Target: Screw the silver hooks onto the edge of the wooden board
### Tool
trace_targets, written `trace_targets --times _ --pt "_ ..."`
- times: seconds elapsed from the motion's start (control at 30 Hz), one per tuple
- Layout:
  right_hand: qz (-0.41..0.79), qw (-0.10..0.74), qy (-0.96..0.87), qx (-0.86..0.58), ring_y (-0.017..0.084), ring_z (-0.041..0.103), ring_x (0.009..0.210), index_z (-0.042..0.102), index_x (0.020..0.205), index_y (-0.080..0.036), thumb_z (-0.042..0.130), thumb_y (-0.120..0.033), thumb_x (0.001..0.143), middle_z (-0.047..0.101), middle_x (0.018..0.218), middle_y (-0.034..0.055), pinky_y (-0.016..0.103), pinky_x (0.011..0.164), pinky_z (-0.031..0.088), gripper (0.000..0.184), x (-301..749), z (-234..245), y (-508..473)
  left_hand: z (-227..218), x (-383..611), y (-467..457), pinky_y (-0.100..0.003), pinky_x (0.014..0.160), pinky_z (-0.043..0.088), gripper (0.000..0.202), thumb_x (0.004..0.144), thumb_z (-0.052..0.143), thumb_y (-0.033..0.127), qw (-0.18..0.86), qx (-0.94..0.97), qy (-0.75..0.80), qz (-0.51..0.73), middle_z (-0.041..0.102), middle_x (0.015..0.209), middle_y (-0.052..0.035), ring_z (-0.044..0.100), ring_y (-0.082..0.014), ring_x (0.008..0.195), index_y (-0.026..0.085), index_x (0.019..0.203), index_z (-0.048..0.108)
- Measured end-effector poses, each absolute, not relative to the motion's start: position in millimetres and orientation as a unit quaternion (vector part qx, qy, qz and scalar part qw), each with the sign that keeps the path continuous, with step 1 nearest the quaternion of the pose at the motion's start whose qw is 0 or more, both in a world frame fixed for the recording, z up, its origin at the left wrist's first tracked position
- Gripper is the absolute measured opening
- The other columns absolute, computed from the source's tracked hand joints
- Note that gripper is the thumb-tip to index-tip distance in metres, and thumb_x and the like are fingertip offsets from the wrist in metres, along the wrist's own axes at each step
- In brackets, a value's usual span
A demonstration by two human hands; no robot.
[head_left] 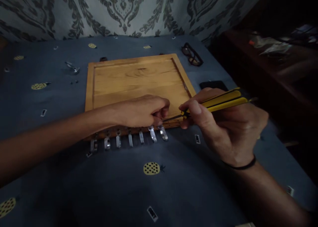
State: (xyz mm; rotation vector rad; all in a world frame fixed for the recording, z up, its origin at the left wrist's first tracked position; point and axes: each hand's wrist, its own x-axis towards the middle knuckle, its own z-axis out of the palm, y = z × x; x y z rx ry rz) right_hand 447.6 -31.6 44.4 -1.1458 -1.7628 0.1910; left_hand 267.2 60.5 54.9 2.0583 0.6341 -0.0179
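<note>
A wooden board (134, 78) with a raised rim lies on a blue patterned cloth. Several metal hooks (129, 139) stick out in a row from its near edge. My left hand (141, 110) rests curled on that edge above the rightmost hooks, its fingers pinched on something I cannot make out. My right hand (223, 127) grips a yellow-and-black handled screwdriver (216, 103), and the thin metal tip points left to the board's near edge beside my left fingertips.
Dark glasses (191, 55) lie beyond the board's far right corner, a black phone (213, 85) at its right. A loose metal hook (72, 67) and small screws lie to the left. A dark wooden shelf (273, 61) stands right of the bed.
</note>
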Motion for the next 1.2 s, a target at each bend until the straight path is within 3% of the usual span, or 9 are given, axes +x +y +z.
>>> trace_targets --times 0.27,0.5,0.67,0.9,1.2 --pt "0.085 0.487 -0.721 -0.486 0.014 0.063 0.058 0.065 0.073 -0.026 0.066 -0.022 0.095 0.066 0.061 -0.0046 0.034 0.059 0.047 0.023 445 46 -32 60 272 60 -0.027 0.065 0.038 0.019 0.081 0.060 0.003 0.441 0.854 0.271 -0.045 0.059 0.083 0.0016 0.054 -0.0146 0.075 0.018 0.092 0.059" --pt "0.104 0.481 -0.702 -0.515 0.017 0.064 0.059 0.063 0.069 -0.028 0.063 -0.032 0.098 0.067 0.059 -0.0027 0.037 0.062 0.048 0.029 443 48 -33 60 276 58 -0.026 0.060 0.035 0.021 0.076 0.064 -0.002 0.460 0.839 0.290 -0.018 0.057 0.067 0.0046 0.051 -0.0115 0.065 0.018 0.074 0.057" --pt "0.092 0.476 -0.709 -0.512 0.018 0.064 0.061 0.062 0.069 -0.028 0.062 -0.029 0.098 0.067 0.060 -0.0024 0.037 0.063 0.048 0.029 443 48 -34 56 277 60 -0.026 0.059 0.038 0.024 0.075 0.070 0.003 0.476 0.823 0.309 -0.020 0.056 0.058 0.0046 0.053 -0.0111 0.060 0.017 0.061 0.057" --pt "0.097 0.469 -0.700 -0.530 0.019 0.064 0.062 0.064 0.069 -0.028 0.062 -0.033 0.099 0.067 0.060 -0.0006 0.038 0.063 0.047 0.030 443 48 -35 54 276 56 -0.026 0.059 0.042 0.015 0.074 0.070 0.005 0.503 0.792 0.347 -0.008 0.064 0.060 0.0011 0.059 -0.0135 0.062 0.015 0.064 0.068" --pt "0.095 0.480 -0.701 -0.519 0.018 0.064 0.061 0.065 0.066 -0.028 0.063 -0.028 0.097 0.066 0.061 -0.0007 0.036 0.060 0.047 0.031 444 44 -34 50 278 59 -0.024 0.057 0.040 0.013 0.073 0.074 0.007 0.491 0.796 0.354 -0.006 0.062 0.058 0.0040 0.058 -0.0116 0.059 0.015 0.067 0.067"
